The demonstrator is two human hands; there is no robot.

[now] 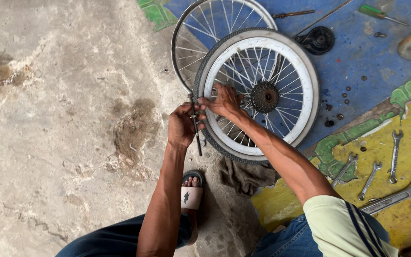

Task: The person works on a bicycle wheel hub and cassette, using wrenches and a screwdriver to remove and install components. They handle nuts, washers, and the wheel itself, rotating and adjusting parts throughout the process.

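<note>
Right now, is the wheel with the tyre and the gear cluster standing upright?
No: the tyred wheel lies flat on the floor, gear cluster facing up, with the right hand resting on its rim.

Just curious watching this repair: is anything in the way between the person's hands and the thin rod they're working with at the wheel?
Nothing visible. The left hand already holds the thin rod, and the right hand touches its upper end beside the tyred wheel. The rag lies below, clear of both.

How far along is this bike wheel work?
Done: the tyred wheel lies flat on the floor, off any bike, sprocket up. In hand: the left hand holds a thin rod at its rim; the right hand rests there. Left: the bare rim has no tyre.
</note>
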